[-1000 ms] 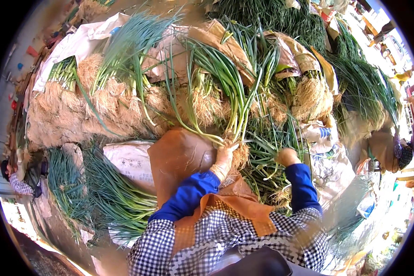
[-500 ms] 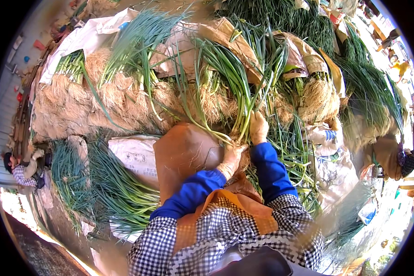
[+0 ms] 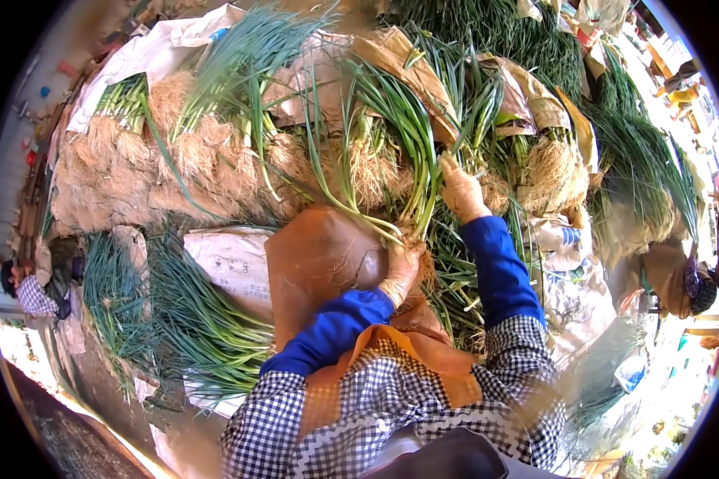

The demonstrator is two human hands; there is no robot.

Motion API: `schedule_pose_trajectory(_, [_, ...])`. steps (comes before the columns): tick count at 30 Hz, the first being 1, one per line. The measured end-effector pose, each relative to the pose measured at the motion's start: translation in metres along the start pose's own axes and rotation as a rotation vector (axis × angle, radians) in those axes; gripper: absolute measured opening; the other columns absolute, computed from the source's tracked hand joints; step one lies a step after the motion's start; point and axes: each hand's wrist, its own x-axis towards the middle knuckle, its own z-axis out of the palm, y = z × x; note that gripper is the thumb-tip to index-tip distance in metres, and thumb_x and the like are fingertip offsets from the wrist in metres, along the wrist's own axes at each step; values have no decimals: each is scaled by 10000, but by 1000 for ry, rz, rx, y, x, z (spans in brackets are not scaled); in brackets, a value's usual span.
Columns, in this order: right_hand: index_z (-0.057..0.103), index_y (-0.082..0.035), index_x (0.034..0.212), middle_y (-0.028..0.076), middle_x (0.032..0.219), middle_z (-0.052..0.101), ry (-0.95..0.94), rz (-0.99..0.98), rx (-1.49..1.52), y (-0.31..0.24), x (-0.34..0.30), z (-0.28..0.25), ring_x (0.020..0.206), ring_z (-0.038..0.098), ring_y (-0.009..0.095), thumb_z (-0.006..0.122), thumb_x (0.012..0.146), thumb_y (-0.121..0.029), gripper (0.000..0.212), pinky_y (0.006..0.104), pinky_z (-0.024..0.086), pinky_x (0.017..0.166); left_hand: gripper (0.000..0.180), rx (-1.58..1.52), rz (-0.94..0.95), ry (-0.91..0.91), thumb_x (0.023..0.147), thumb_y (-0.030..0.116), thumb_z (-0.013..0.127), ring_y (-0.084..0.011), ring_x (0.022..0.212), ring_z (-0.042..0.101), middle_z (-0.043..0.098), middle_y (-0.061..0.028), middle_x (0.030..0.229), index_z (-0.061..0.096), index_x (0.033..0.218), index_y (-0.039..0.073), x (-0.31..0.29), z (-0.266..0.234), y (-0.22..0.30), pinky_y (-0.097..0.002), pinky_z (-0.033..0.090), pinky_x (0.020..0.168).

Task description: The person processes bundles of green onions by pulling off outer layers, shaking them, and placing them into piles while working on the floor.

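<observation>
My left hand (image 3: 401, 270) is closed round the lower ends of a small bunch of green onions (image 3: 420, 172), just above their pale roots. The long green leaves lean away from me, and one stalk curves off to the left. My right hand (image 3: 462, 191) is farther forward, beside the right edge of this bunch. Its fingers stretch forward by the leaves, partly hidden, with nothing plainly held in them. Beneath my left hand lies a brown apron-like sheet (image 3: 315, 255). Thin root strands are scattered on it.
Ahead stands a row of onion bunches with shaggy roots (image 3: 216, 160), partly under sacking (image 3: 407, 72). Loose green onions (image 3: 208, 311) lie on a white sack (image 3: 232, 267) at left. More bunches (image 3: 635, 160) stand at right. People sit at far left (image 3: 36, 291) and far right (image 3: 695, 287).
My right hand has left the base of the bunch and moved forward and slightly right, its arm straightening. My left hand has kept its hold on the green onions, almost in place.
</observation>
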Motion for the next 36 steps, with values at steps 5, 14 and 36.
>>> schedule_pose_trajectory(5, [551, -92, 760, -35, 537, 421, -533, -453, -489, -53, -53, -13, 427, 438, 76, 417, 925, -174, 228, 274, 365, 311, 302, -533, -363, 128, 890, 367, 498, -181, 908, 556, 582, -69, 1024, 531, 1006, 90, 2, -7, 11, -325, 472, 756])
schedule_pose_trajectory(14, [678, -153, 983, 45, 895, 670, -1230, -119, -320, 21, -225, -37, 809, 654, 233, 508, 837, -404, 337, 365, 508, 655, 311, -95, -285, 5, 783, -29, 586, -135, 848, 581, 619, -48, 979, 573, 1089, 21, 0, 3, 44, -258, 488, 726])
schedule_pose_trajectory(36, [572, -99, 714, 117, 648, 613, 75, 474, 69, -15, -101, 34, 606, 616, 306, 559, 838, -320, 254, 400, 486, 553, 229, -495, -766, -201, 811, -5, 599, -156, 734, 613, 631, -44, 867, 597, 1035, 40, -8, 11, 63, -272, 515, 625])
